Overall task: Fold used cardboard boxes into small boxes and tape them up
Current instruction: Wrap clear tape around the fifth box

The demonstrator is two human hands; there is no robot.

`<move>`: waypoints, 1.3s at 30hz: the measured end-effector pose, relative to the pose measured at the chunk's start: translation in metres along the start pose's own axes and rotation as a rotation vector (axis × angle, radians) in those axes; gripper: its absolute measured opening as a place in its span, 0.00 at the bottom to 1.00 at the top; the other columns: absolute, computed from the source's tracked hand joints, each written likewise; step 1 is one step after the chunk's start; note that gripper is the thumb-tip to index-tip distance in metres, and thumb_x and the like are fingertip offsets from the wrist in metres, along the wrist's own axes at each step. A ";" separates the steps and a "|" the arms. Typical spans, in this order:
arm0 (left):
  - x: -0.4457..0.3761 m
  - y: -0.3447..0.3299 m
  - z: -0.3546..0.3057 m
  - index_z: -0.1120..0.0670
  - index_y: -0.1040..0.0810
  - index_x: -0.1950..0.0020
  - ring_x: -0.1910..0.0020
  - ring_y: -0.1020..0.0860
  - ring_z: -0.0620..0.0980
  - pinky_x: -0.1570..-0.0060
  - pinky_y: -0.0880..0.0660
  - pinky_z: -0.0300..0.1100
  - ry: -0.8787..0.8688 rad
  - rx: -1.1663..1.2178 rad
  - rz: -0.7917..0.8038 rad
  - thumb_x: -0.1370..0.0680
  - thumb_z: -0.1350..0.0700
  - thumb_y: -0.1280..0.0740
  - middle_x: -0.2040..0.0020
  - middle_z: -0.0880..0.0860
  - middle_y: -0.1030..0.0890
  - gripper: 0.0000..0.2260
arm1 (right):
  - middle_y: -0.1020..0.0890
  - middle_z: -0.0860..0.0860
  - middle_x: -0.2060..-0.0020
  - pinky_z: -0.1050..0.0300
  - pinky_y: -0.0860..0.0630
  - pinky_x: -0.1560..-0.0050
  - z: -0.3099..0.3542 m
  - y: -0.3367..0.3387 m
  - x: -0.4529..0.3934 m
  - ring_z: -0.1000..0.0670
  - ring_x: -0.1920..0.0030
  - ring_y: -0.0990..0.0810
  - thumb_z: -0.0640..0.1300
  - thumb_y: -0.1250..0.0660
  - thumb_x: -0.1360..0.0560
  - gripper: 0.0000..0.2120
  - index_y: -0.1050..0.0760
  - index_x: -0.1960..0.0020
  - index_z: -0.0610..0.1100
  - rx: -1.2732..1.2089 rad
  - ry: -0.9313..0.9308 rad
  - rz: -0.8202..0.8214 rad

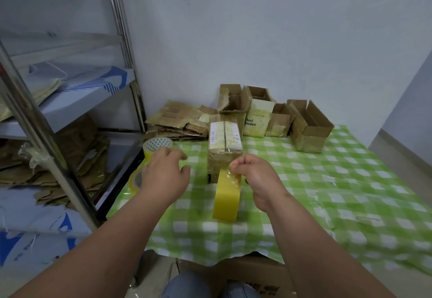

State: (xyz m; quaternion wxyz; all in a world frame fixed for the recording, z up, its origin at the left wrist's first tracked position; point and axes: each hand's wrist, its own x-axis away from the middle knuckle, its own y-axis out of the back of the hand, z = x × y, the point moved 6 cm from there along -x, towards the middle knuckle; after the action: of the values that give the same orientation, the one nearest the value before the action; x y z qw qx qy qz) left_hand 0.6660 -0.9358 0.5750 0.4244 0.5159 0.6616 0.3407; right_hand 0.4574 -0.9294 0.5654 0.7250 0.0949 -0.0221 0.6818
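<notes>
Taped cardboard box [225,149], mid worktop [350,192], checked green cloth. Right hand [254,176] pinching a yellow tape strip [228,196] hanging just near of the box. Left hand [163,176] spread wide over two tape rolls [157,148] at the left edge. Flattened cardboard stack [180,122] far left; four open small boxes [308,126] along the far wall. Metal shelf rack [70,101] left, crowding the worktop.

A: From my remote feed: soft, even indoor light, no hard shadows on the checked tablecloth [327,180].

B: Sharpness?

A: Slight motion blur overall. Wide-angle bending curves the metal shelf [58,134] posts; glare streaks along them.
</notes>
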 end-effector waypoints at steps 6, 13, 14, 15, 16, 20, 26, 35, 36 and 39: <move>-0.030 -0.003 -0.060 0.43 0.32 0.26 0.28 0.33 0.52 0.31 0.34 0.57 -0.225 0.265 0.008 0.21 0.43 0.35 0.26 0.48 0.33 0.23 | 0.17 0.50 0.58 0.57 0.32 0.56 -0.003 0.014 -0.008 0.51 0.55 0.22 0.36 0.32 0.24 0.07 0.22 0.60 0.45 -0.029 0.023 -0.024; -0.043 -0.034 -0.072 0.41 0.29 0.28 0.27 0.37 0.51 0.29 0.37 0.48 -0.339 0.035 0.067 0.23 0.46 0.30 0.25 0.46 0.32 0.23 | 0.18 0.49 0.59 0.57 0.31 0.56 -0.007 0.025 -0.019 0.51 0.56 0.23 0.35 0.33 0.24 0.06 0.22 0.58 0.44 -0.041 0.014 -0.009; -0.042 -0.034 -0.071 0.41 0.28 0.29 0.28 0.36 0.51 0.30 0.37 0.48 -0.352 0.025 0.029 0.23 0.47 0.30 0.26 0.46 0.30 0.22 | 0.18 0.49 0.59 0.57 0.32 0.55 -0.007 0.026 -0.021 0.51 0.56 0.23 0.36 0.33 0.24 0.07 0.22 0.59 0.44 -0.048 0.014 -0.009; -0.042 -0.035 -0.070 0.41 0.28 0.29 0.29 0.35 0.51 0.31 0.36 0.48 -0.363 0.016 0.000 0.23 0.48 0.30 0.27 0.46 0.29 0.22 | 0.18 0.50 0.59 0.57 0.32 0.55 -0.008 0.027 -0.023 0.51 0.56 0.23 0.36 0.33 0.24 0.07 0.22 0.59 0.45 -0.054 0.013 -0.010; -0.041 -0.036 -0.070 0.41 0.27 0.29 0.30 0.34 0.51 0.31 0.35 0.48 -0.368 0.010 -0.019 0.23 0.48 0.30 0.28 0.46 0.29 0.22 | 0.18 0.50 0.59 0.57 0.32 0.55 -0.009 0.027 -0.025 0.51 0.56 0.23 0.36 0.32 0.24 0.07 0.22 0.59 0.45 -0.058 0.014 -0.012; -0.045 -0.041 -0.066 0.39 0.27 0.30 0.30 0.39 0.48 0.30 0.42 0.43 -0.301 0.168 0.082 0.25 0.49 0.28 0.28 0.43 0.30 0.24 | 0.17 0.49 0.61 0.48 0.25 0.49 -0.012 0.027 -0.033 0.47 0.56 0.22 0.36 0.31 0.25 0.10 0.21 0.62 0.47 -0.096 0.031 -0.016; -0.042 -0.042 -0.069 0.43 0.27 0.29 0.31 0.41 0.46 0.32 0.45 0.39 -0.315 0.268 0.116 0.20 0.53 0.32 0.28 0.44 0.31 0.20 | 0.17 0.50 0.61 0.45 0.24 0.44 -0.011 0.024 -0.037 0.46 0.54 0.20 0.36 0.30 0.26 0.12 0.20 0.65 0.50 -0.113 0.033 -0.013; -0.031 -0.019 -0.073 0.45 0.21 0.35 0.43 0.38 0.42 0.43 0.42 0.30 -0.334 0.294 -0.022 0.23 0.55 0.29 0.40 0.42 0.25 0.16 | 0.17 0.45 0.62 0.45 0.22 0.51 0.003 0.028 -0.024 0.45 0.59 0.20 0.33 0.31 0.26 0.08 0.21 0.61 0.44 -0.219 0.017 0.022; -0.027 -0.015 -0.073 0.45 0.21 0.36 0.44 0.38 0.42 0.45 0.41 0.30 -0.342 0.294 -0.030 0.23 0.55 0.29 0.42 0.41 0.25 0.16 | 0.17 0.44 0.62 0.44 0.22 0.51 0.006 0.029 -0.021 0.44 0.60 0.19 0.33 0.32 0.26 0.08 0.21 0.61 0.43 -0.239 0.016 0.035; -0.016 -0.008 -0.071 0.44 0.21 0.36 0.44 0.37 0.42 0.44 0.39 0.33 -0.348 0.298 -0.027 0.22 0.54 0.30 0.43 0.40 0.26 0.16 | 0.17 0.43 0.62 0.45 0.21 0.52 0.011 0.034 -0.010 0.45 0.62 0.19 0.32 0.33 0.26 0.06 0.22 0.60 0.40 -0.289 0.016 0.064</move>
State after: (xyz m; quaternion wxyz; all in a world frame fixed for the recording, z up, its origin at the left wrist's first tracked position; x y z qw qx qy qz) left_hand 0.5998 -0.9539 0.5999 0.4555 0.6149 0.6285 0.1394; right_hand 0.4242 -0.9391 0.5787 0.7092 -0.0167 -0.1171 0.6950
